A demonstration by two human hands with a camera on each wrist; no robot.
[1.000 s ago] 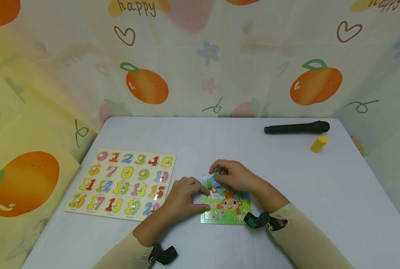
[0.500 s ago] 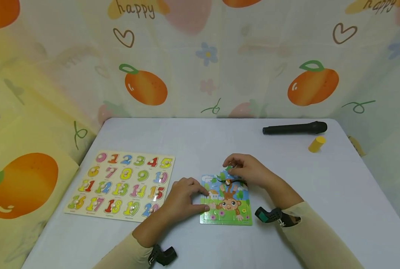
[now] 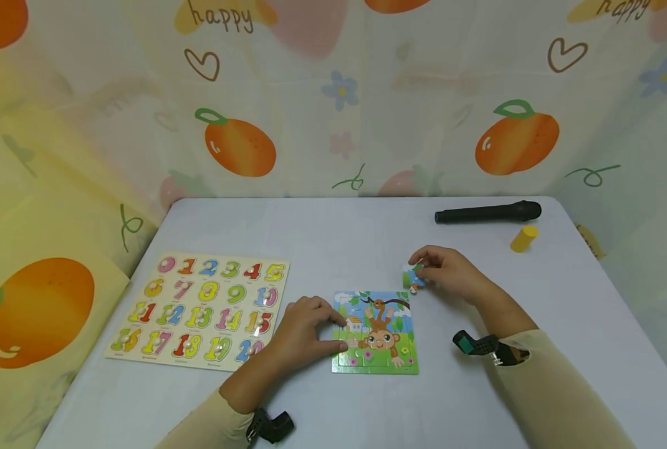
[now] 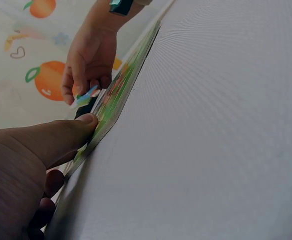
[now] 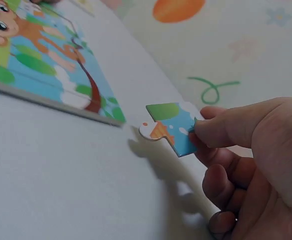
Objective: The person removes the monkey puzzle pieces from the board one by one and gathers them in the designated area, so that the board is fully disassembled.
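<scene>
A square jigsaw puzzle [image 3: 381,333] with a smiling monkey hanging from a branch lies on the table in the head view. My left hand [image 3: 307,330] rests at its left side, thumb and forefinger spread along the edge. In the left wrist view the left thumb [image 4: 71,140] presses on the puzzle's rim. Beyond the puzzle's far right corner, my right hand [image 3: 451,274] pinches a loose puzzle piece [image 5: 173,127] between thumb and fingers. The piece is blue and green with a small orange patch and a rounded knob, and it casts a shadow on the table.
A number board [image 3: 196,312] with coloured numerals 0 to 20 lies left of the puzzle, partly behind the left hand. At the back right are a black microphone [image 3: 487,213] and a yellow cylinder [image 3: 524,239]. A printed curtain [image 3: 367,143] hangs behind the table.
My right hand has moved right and away from over the puzzle's upper left, carrying the piece past the far right corner. The left hand has stayed at the puzzle's left edge.
</scene>
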